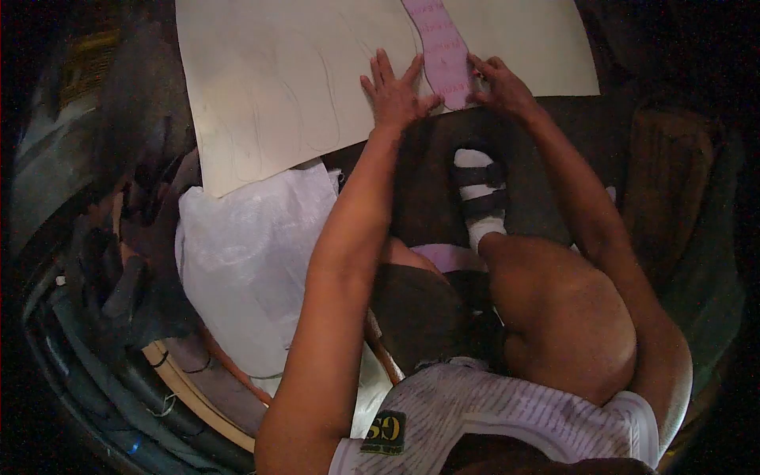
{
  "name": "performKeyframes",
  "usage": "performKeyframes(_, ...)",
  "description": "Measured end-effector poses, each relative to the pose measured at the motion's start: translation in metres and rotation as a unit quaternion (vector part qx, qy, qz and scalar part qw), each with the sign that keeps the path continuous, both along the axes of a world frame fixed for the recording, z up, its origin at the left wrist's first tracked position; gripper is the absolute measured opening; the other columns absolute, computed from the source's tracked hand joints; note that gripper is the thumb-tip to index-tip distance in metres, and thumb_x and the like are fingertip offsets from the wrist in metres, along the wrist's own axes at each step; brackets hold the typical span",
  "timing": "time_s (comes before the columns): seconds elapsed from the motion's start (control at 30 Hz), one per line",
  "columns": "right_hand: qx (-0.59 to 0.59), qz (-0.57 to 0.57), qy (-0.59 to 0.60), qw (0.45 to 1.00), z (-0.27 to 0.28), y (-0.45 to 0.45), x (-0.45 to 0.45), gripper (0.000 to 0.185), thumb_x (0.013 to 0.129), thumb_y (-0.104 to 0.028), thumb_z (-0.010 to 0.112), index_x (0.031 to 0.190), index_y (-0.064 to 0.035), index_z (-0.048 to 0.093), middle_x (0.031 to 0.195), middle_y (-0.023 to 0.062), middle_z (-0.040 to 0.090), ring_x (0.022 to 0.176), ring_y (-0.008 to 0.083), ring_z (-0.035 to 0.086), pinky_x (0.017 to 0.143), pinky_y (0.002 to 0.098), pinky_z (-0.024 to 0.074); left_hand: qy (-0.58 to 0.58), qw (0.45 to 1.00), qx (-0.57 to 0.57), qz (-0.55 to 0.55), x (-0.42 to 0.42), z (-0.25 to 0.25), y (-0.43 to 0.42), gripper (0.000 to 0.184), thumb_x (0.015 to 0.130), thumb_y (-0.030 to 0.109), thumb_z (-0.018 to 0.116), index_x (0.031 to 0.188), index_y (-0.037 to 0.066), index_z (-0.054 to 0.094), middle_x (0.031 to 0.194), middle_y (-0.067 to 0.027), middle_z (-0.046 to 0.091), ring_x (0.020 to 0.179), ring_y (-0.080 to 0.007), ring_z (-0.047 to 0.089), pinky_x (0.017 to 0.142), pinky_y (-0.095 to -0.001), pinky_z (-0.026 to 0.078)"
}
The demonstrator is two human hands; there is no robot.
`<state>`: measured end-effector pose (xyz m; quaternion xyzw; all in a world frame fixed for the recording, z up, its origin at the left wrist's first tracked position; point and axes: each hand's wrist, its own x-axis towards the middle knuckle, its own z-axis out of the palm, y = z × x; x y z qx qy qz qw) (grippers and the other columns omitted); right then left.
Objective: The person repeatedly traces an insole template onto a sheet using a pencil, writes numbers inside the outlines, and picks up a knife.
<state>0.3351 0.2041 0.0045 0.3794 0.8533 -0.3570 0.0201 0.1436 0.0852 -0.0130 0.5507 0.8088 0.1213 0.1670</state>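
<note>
1. Left hand (396, 96) spreads, fingers apart, on the pale sheet (261, 55)!
2. Between both hands lies the pink pattern (446, 59); even pressure should stop it slipping.
3. Right hand (505, 89) curls beside it; clasping anything? Can't tell.

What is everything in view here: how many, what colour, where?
Large sheet: one, cream, top
Drawn outlines: several, dark, on sheet's left half
Sole-shaped piece: one, pink, on sheet between hands
Plastic sack: one, white, below sheet's left corner
Tube-like things: several, dark, lower left
Blurry object: one, brown, right
Sandal: one, dark, centre
Sock: one, white, inside sandal
Strip: one, pink, below sandal
Cloth: one piece, dark, above shirt
Shirt: one, white with dark pattern, bottom
Left hand: one, bare, spread beside the piece
Right hand: one, bare, at piece's right edge
</note>
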Motion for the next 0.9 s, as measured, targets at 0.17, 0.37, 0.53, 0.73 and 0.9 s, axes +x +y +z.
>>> performKeyframes(0.17, 0.001, 0.003, -0.019, 1.0, -0.0023, -0.0002, -0.0002, 0.081, 0.068, -0.019, 0.073, 0.138, -0.0206, 0.032, 0.11, 0.0127, 0.05, 0.098, 0.0295, 0.056, 0.083, 0.0386, 0.0474, -0.02, 0.999, 0.025, -0.003, 0.0004, -0.0019, -0.0027, 0.083, 0.062, 0.062, 0.066, 0.135, 0.037, 0.037, 0.146, -0.0264, 0.008, 0.135, -0.0433, 0.006, 0.1, -0.0658, 0.009)
performKeyframes(0.37, 0.0, 0.017, -0.009, 1.0, 0.0047, -0.001, -0.0004, 0.08, 0.068, -0.016, 0.072, 0.138, -0.0187, 0.033, 0.109, 0.0127, 0.049, 0.097, 0.0296, 0.056, 0.081, 0.0382, 0.0482, -0.023, 1.0, 0.012, 0.0, -0.0002, -0.0019, -0.0014, 0.083, 0.062, 0.062, 0.066, 0.135, 0.037, 0.035, 0.146, -0.0264, 0.005, 0.135, -0.0432, 0.004, 0.101, -0.065, 0.008)
performKeyframes(0.53, 0.009, 0.022, 0.009, 1.0, 0.0052, -0.0012, 0.0004, 0.079, 0.068, -0.015, 0.072, 0.137, -0.0167, 0.033, 0.106, 0.0126, 0.048, 0.094, 0.0295, 0.056, 0.079, 0.0381, 0.0486, -0.018, 1.0, 0.008, -0.001, 0.0005, -0.0012, -0.0011, 0.083, 0.063, 0.062, 0.066, 0.136, 0.036, 0.035, 0.146, -0.0265, 0.004, 0.136, -0.0427, 0.003, 0.101, -0.0646, 0.007)
performKeyframes(0.73, 0.039, 0.045, 0.004, 0.998, 0.0039, -0.0003, 0.0004, 0.078, 0.072, -0.026, 0.072, 0.137, -0.0189, 0.03, 0.104, 0.0137, 0.048, 0.09, 0.033, 0.057, 0.075, 0.0415, 0.0498, -0.03, 0.999, 0.017, -0.004, -0.0015, -0.0009, -0.0015, 0.082, 0.064, 0.06, 0.067, 0.136, 0.034, 0.036, 0.146, -0.0269, 0.005, 0.136, -0.0426, 0.003, 0.102, -0.0639, 0.006)
performKeyframes(0.9, 0.044, 0.045, 0.029, 0.998, 0.0003, 0.0005, 0.0014, 0.078, 0.073, -0.027, 0.072, 0.137, -0.0191, 0.029, 0.106, 0.0146, 0.048, 0.091, 0.0335, 0.057, 0.075, 0.041, 0.0501, -0.026, 0.999, 0.02, -0.003, -0.0003, 0.0001, -0.0007, 0.083, 0.064, 0.06, 0.066, 0.136, 0.032, 0.036, 0.146, -0.0267, 0.005, 0.136, -0.042, 0.002, 0.102, -0.0633, 0.006)
